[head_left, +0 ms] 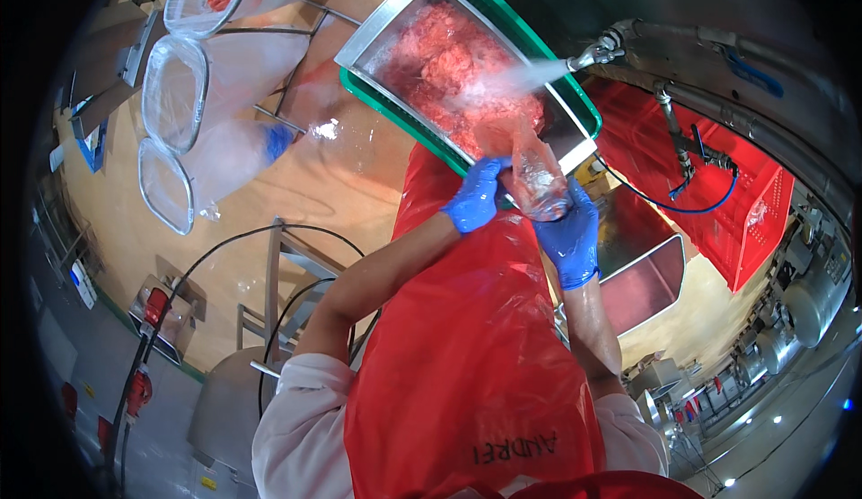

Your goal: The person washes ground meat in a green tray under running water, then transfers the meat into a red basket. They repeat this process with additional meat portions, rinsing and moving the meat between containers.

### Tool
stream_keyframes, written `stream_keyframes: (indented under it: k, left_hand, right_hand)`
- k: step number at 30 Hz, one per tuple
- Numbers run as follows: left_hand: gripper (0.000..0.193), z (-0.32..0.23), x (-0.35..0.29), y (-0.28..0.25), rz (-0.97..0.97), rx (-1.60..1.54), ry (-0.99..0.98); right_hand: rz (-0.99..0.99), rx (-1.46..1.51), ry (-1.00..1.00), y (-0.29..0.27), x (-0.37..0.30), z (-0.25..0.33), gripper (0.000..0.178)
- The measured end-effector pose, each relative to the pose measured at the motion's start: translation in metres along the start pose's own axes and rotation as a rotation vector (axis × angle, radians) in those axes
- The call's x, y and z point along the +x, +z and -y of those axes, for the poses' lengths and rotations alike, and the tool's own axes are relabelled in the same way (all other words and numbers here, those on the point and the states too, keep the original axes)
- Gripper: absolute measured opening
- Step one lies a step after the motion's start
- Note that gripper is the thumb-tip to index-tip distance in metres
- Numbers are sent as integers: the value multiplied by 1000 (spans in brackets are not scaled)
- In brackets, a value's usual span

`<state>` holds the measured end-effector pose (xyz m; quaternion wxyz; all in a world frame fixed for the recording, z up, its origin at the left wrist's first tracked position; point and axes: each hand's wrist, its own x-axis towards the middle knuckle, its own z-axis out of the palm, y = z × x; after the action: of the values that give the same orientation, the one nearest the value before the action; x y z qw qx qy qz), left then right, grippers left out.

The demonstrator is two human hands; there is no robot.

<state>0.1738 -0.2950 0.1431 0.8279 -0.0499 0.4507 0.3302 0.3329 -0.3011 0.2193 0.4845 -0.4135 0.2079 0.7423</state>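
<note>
A wet, see-through bag with a pinkish tint (539, 179) is held between my two blue-gloved hands at the near edge of a metal tray. My left hand (476, 196) pinches it from the left side. From below and the right, my right hand (572, 239) cups its lower end, with the fingers partly hidden. Pink and red wet, meat-like pieces (444, 59) fill much of the metal tray (359, 43), which sits in a green tub (588, 109). A jet of water (516, 80) sprays into the tray from a metal tap (597, 53) on the right.
Three clear bags hang open on hoops (175, 95) at the left; the farthest holds pink pieces. A red perforated crate (754, 221) and an open metal bin (646, 288) stand at the right. Pipes with a blue hose (709, 209) run along the wall. A black cable (202, 270) loops at left.
</note>
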Motion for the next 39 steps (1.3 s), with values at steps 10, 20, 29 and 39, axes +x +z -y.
stream_keyframes:
  k: [10, 20, 29, 39]
  left_hand:
    - [26, -243, -184, -110, -733, 961, 655]
    - [57, -461, -265, -421, -1595, 1718, 201]
    - [45, -152, 105, -108, 110, 1899, 588]
    - [40, -167, 249, -176, 28, 2510, 484]
  right_hand:
    - [152, -1961, -903, -56, 170, -29, 34]
    - [353, -2474, -855, -71, 298, -106, 47]
    - [-879, -2001, -516, -121, 277, -38, 47]
    - [-743, -1649, -537, -136, 268, -40, 51]
